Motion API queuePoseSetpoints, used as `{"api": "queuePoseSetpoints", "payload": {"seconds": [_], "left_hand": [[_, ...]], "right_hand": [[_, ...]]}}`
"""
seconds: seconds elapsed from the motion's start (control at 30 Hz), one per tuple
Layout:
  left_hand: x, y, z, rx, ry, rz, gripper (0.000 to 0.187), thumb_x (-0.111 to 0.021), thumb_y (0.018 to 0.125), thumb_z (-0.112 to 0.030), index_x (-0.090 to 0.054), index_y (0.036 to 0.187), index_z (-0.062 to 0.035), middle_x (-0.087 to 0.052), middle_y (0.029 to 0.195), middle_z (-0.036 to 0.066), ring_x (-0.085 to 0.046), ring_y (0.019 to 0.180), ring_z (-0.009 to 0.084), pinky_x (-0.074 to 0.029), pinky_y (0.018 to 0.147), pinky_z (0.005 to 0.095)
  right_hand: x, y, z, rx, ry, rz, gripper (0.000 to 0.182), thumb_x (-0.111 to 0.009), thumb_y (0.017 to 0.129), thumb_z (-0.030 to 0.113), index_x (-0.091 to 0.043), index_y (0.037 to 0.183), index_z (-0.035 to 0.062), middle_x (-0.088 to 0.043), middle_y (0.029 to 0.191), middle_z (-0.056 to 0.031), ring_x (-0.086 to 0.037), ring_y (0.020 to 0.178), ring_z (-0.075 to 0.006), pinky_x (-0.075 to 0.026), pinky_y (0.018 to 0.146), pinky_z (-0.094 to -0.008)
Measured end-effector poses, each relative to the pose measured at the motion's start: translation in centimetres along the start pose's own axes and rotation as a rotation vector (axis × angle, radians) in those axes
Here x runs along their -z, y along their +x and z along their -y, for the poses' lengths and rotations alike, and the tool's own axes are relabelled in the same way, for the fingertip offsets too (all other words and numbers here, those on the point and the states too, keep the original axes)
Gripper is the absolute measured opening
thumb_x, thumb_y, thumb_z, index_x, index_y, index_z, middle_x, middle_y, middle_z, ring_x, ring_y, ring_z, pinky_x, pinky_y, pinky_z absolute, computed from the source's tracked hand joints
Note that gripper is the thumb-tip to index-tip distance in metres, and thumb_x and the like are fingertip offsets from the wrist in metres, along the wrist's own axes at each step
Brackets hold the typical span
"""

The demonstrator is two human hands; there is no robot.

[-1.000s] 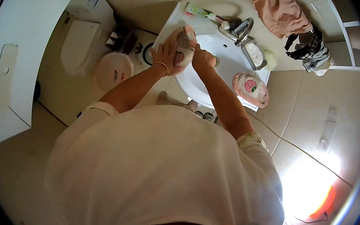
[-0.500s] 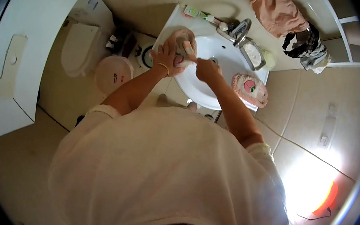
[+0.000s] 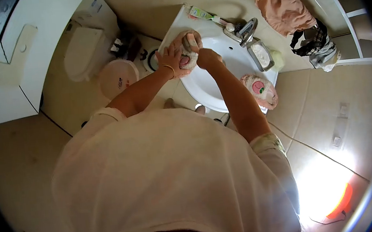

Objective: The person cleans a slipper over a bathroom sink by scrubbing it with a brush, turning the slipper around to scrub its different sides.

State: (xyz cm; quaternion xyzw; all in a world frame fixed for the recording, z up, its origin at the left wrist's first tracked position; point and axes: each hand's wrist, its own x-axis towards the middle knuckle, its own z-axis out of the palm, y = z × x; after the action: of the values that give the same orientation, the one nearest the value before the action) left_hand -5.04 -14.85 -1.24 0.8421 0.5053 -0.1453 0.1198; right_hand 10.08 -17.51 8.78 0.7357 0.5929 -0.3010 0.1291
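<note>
A pink and white fluffy slipper (image 3: 183,52) rests on the left rim of the white sink (image 3: 208,87). My left hand (image 3: 170,60) lies over its near side with the fingers apart, gripping it in place. In my right hand (image 3: 209,59), closed in a fist, is a brush (image 3: 192,41) whose light-coloured head touches the upper part of the slipper. Most of the brush handle is hidden by my fingers. A matching slipper (image 3: 260,92) with a pink and green patch sits on the right end of the counter.
Behind the basin stands the metal faucet (image 3: 248,31), with a tray of white powder (image 3: 260,55) beside it. A toothpaste tube (image 3: 200,13) lies at the back. Left are a pink bucket (image 3: 118,77) and a toilet (image 3: 85,52). Clothes (image 3: 281,8) hang right; a bright lamp (image 3: 340,202) glows below.
My right hand has shifted slightly up and left, moving the brush higher on the slipper. My left hand stays on the slipper. The whole view has tilted a little.
</note>
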Motion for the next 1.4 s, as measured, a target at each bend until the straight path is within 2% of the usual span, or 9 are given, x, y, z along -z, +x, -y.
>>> {"api": "queuePoseSetpoints", "payload": {"seconds": [0.17, 0.3, 0.4, 0.57, 0.8, 0.9, 1.03, 1.23, 1.4], "left_hand": [[-0.5, 0.7, -0.1, 0.003, 0.014, 0.01, 0.101, -0.056, 0.064, -0.074, -0.022, 0.143, -0.0204, -0.007, 0.15, 0.015, -0.011, 0.137, 0.0345, -0.013, 0.1, 0.0648], [0.2, 0.0, -0.2, 0.012, 0.023, 0.037, 0.101, -0.055, 0.064, -0.074, -0.021, 0.143, -0.0209, -0.006, 0.15, 0.014, -0.011, 0.137, 0.0342, -0.013, 0.1, 0.0646], [0.3, 0.2, -0.1, -0.002, 0.05, 0.054, 0.101, -0.054, 0.064, -0.074, -0.022, 0.143, -0.0208, -0.008, 0.15, 0.013, -0.012, 0.137, 0.0342, -0.013, 0.1, 0.0649], [-0.4, -0.2, -0.2, 0.003, 0.026, 0.057, 0.104, -0.055, 0.062, -0.075, -0.018, 0.144, -0.0224, -0.008, 0.151, 0.011, -0.014, 0.136, 0.0342, -0.014, 0.1, 0.0654], [0.2, 0.4, -0.3, 0.021, -0.001, 0.055, 0.105, -0.059, 0.06, -0.073, -0.019, 0.143, -0.0231, -0.006, 0.151, 0.01, -0.017, 0.136, 0.033, -0.015, 0.1, 0.0648], [0.5, 0.4, -0.3, 0.028, 0.012, 0.058, 0.106, -0.059, 0.059, -0.073, -0.02, 0.143, -0.0211, -0.004, 0.151, 0.009, -0.017, 0.135, 0.033, -0.016, 0.101, 0.0638], [0.3, 0.9, -0.6, 0.06, 0.003, 0.095, 0.109, -0.059, 0.058, -0.072, -0.017, 0.144, -0.0206, -0.001, 0.151, 0.009, -0.017, 0.135, 0.0338, -0.017, 0.101, 0.063], [0.2, 0.5, -0.5, 0.111, -0.062, 0.128, 0.107, -0.058, 0.06, -0.07, -0.016, 0.144, -0.0212, -0.002, 0.152, 0.005, -0.016, 0.136, 0.0312, -0.013, 0.103, 0.0633], [0.7, -0.5, -0.6, 0.181, -0.057, 0.122, 0.102, -0.057, 0.062, -0.067, -0.018, 0.144, -0.0205, -0.006, 0.151, 0.003, -0.014, 0.137, 0.0283, -0.009, 0.103, 0.0645]], "right_hand": [[-2.7, -0.3, -0.7, 0.013, -0.1, -0.035, 0.053, -0.048, 0.081, 0.01, -0.042, 0.126, 0.0368, -0.061, 0.111, -0.0127, -0.059, 0.105, -0.0291, -0.048, 0.083, -0.0416], [-1.4, 0.4, -0.1, 0.011, -0.003, -0.089, 0.034, -0.049, 0.081, 0.011, -0.058, 0.114, 0.0125, -0.064, 0.106, -0.0145, -0.062, 0.099, -0.0297, -0.05, 0.082, -0.0406], [-3.0, -1.0, -1.5, 0.115, -0.152, -0.121, 0.035, -0.05, 0.082, 0.015, -0.055, 0.117, 0.016, -0.065, 0.101, -0.0135, -0.064, 0.093, -0.029, -0.052, 0.075, -0.0386], [-1.4, 2.2, 0.1, -0.05, 0.026, -0.058, 0.023, -0.05, 0.08, 0.015, -0.065, 0.098, 0.0088, -0.065, 0.102, -0.0158, -0.061, 0.1, -0.0306, -0.049, 0.083, -0.0416], [-3.4, -5.3, -11.8, 0.202, 0.26, -0.364, 0.033, -0.052, 0.088, 0.024, -0.055, 0.119, 0.012, -0.063, 0.1, -0.0182, -0.059, 0.097, -0.0346, -0.046, 0.081, -0.0393], [-4.0, -7.2, -20.2, -0.07, 0.22, -0.509, 0.031, -0.049, 0.089, 0.028, -0.056, 0.112, 0.0094, -0.063, 0.095, -0.0206, -0.06, 0.091, -0.0362, -0.046, 0.077, -0.042], [-2.0, -6.4, -25.8, -0.482, 0.184, -0.472, 0.033, -0.044, 0.089, 0.03, -0.059, 0.107, 0.0074, -0.061, 0.107, -0.0176, -0.06, 0.097, -0.0335, -0.048, 0.08, -0.0434], [-1.1, -1.4, -28.5, -0.487, 0.048, -0.383, 0.036, -0.045, 0.089, 0.039, -0.063, 0.105, 0.0116, -0.062, 0.106, -0.0149, -0.058, 0.1, -0.0343, -0.046, 0.083, -0.0442], [1.4, -2.7, -29.7, -0.507, -0.039, -0.302, 0.029, -0.048, 0.087, 0.03, -0.064, 0.105, 0.0138, -0.062, 0.11, -0.0138, -0.059, 0.103, -0.0318, -0.049, 0.082, -0.0425]]}}
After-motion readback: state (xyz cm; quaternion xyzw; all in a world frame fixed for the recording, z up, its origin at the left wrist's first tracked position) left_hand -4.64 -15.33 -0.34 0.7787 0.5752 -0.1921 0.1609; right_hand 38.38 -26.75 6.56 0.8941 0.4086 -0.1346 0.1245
